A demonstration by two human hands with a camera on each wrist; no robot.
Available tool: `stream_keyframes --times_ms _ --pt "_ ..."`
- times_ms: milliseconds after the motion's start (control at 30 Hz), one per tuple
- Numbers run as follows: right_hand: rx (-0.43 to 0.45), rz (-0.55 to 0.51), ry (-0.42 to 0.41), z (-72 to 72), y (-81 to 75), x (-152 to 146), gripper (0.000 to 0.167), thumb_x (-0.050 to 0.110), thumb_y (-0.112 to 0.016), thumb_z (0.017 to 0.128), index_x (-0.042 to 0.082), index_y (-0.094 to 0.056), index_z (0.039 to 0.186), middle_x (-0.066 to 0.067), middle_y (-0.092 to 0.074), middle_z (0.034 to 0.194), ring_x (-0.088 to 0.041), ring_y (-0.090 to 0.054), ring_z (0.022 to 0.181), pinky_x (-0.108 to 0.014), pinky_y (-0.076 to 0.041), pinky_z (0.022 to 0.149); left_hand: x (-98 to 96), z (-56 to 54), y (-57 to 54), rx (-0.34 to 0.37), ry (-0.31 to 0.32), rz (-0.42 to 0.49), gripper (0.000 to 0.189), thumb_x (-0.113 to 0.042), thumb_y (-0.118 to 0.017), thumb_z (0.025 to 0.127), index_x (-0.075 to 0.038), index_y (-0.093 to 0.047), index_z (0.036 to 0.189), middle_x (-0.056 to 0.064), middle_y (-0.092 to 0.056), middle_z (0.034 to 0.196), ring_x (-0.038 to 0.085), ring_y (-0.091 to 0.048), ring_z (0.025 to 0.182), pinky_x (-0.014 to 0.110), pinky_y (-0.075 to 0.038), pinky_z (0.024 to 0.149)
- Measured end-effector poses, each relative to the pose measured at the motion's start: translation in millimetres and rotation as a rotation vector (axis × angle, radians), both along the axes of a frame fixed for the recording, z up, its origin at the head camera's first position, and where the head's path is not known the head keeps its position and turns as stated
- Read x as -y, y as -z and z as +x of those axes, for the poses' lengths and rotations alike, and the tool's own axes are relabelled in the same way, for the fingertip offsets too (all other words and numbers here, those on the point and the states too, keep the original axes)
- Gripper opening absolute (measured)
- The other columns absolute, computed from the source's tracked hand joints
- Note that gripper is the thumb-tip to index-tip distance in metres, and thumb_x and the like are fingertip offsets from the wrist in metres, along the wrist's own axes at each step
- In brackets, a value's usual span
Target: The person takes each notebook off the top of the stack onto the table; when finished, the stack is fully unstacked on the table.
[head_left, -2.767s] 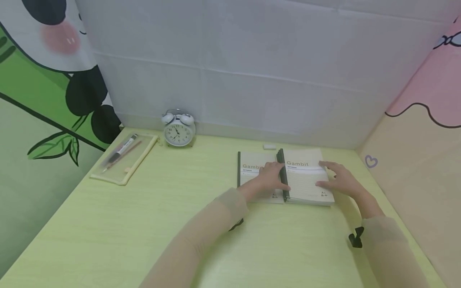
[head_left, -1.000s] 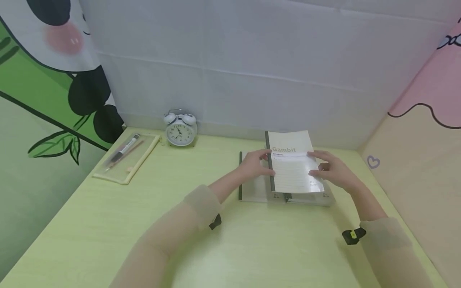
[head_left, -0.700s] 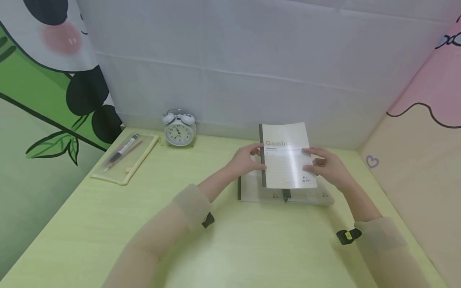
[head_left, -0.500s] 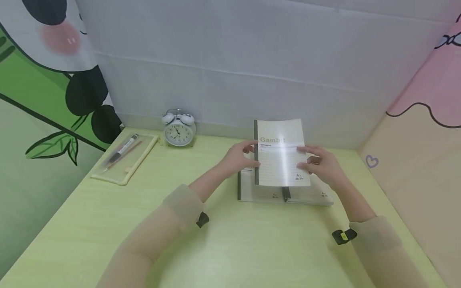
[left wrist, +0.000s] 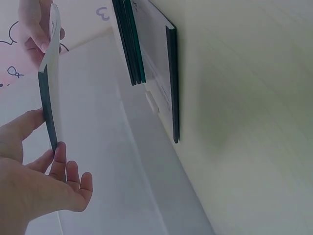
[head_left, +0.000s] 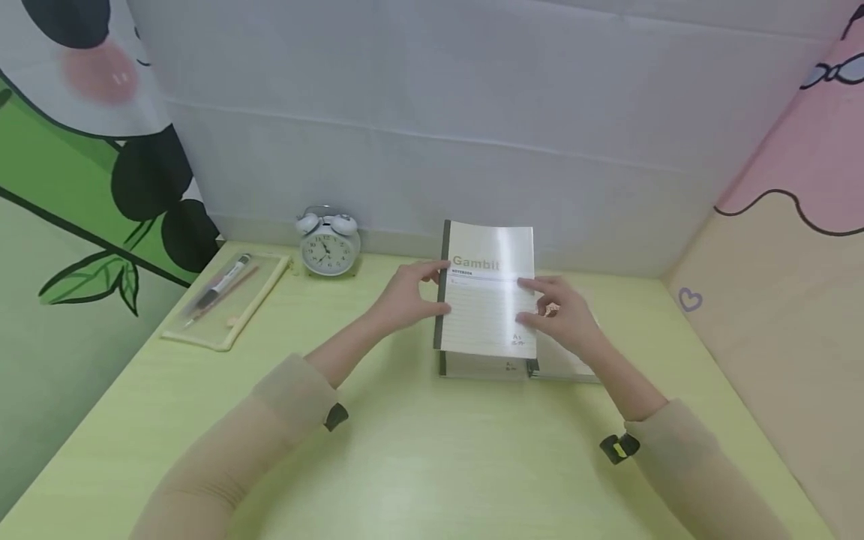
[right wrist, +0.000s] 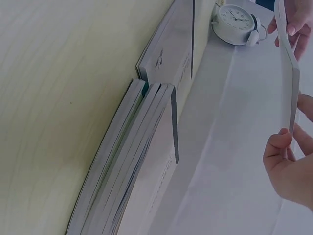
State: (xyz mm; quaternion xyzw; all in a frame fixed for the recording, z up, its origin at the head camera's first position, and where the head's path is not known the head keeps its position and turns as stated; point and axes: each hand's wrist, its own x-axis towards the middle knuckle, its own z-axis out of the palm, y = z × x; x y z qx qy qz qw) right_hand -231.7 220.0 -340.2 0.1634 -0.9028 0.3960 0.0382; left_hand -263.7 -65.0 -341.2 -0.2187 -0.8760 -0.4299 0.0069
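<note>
Raised above the table is a cream notebook (head_left: 482, 307) with a dark spine and "Gambit" on its cover. My left hand (head_left: 407, 298) pinches it by the spine edge, and my right hand (head_left: 562, 310) pinches its opposite edge. In the left wrist view a gap shows between the held notebook (left wrist: 49, 98) and the books on the table. Beneath it in the head view lies the left notebook stack (head_left: 482, 366), mostly covered. To its right sits a thicker notebook stack (right wrist: 132, 161), its upper part hidden behind my right hand in the head view.
A white twin-bell alarm clock (head_left: 329, 246) stands near the back wall. Left of it lies a yellow-edged clear pouch (head_left: 259, 300) holding a marker (head_left: 223, 281) and a thin pencil-like stick. A small white block (left wrist: 152, 102) lies behind the notebooks. Walls border the table (head_left: 405, 465) behind and at right.
Both hands have lifted the top notebook off the right stack and carried it left, from above that stack to over the left one. The stacks, clock and pouch have stayed put.
</note>
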Motion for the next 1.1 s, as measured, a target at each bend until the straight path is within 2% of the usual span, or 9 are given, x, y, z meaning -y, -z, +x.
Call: stream_keyframes --times_ms 133,267,400,600,867,1100 --pt "0.007 0.009 -0.043 -0.2 4.5 12 0.063 0.022 -0.078 0.078 0.015 -0.053 0.135 -0.008 -0.048 0.132 -0.023 -0.051 0.084 -0.028 -0.048 0.072 16.2 4.2 3.6 -0.044 -0.005 -0.028 0.071 -0.019 -0.078 0.075 -0.009 -0.047 0.138 0.006 -0.061 0.109 0.029 -0.047 0.115 0.047 -0.035 0.101" --pt "0.017 0.006 -0.093 -0.5 8.0 24 0.066 0.024 -0.078 0.077 0.016 -0.051 0.137 -0.007 -0.046 0.135 -0.031 -0.053 0.089 -0.029 -0.046 0.073 33.1 7.3 7.5 -0.069 -0.029 -0.051 0.07 -0.02 -0.078 0.075 -0.01 -0.048 0.138 0.006 -0.061 0.109 0.028 -0.045 0.116 0.048 -0.032 0.103" --pt "0.003 0.022 -0.122 -1.1 11.6 35 0.066 0.022 -0.079 0.076 0.016 -0.051 0.136 -0.006 -0.046 0.138 -0.027 -0.053 0.09 -0.024 -0.046 0.069 47.1 9.0 10.3 -0.073 -0.05 -0.061 0.07 -0.021 -0.078 0.076 -0.011 -0.047 0.138 0.006 -0.06 0.109 0.027 -0.042 0.119 0.049 -0.032 0.102" --pt "-0.016 0.045 -0.162 -5.7 19.2 51 0.067 0.021 -0.079 0.076 0.015 -0.051 0.137 -0.008 -0.043 0.141 -0.02 -0.053 0.095 -0.023 -0.05 0.067 65.5 10.4 18.5 -0.071 -0.049 -0.082 0.073 -0.023 -0.079 0.075 -0.012 -0.046 0.139 0.006 -0.059 0.109 0.027 -0.043 0.118 0.052 -0.03 0.105" --pt "0.045 0.101 -0.21 -11.2 33.9 69 0.07 0.023 -0.078 0.077 0.018 -0.048 0.139 -0.008 -0.041 0.143 -0.019 -0.053 0.097 -0.024 -0.05 0.069 90.4 8.9 36.2 -0.034 -0.044 -0.139 0.074 -0.025 -0.079 0.075 -0.011 -0.045 0.139 0.005 -0.059 0.107 0.03 -0.039 0.12 0.052 -0.032 0.102" --pt "0.108 0.087 -0.219 -20.2 52.2 91 0.07 0.025 -0.079 0.076 0.016 -0.049 0.139 -0.01 -0.042 0.143 -0.02 -0.054 0.096 -0.024 -0.047 0.069 109.6 -0.3 53.2 0.018 -0.062 -0.205 0.073 -0.025 -0.079 0.075 -0.01 -0.046 0.138 0.004 -0.059 0.105 0.029 -0.04 0.116 0.05 -0.033 0.098"
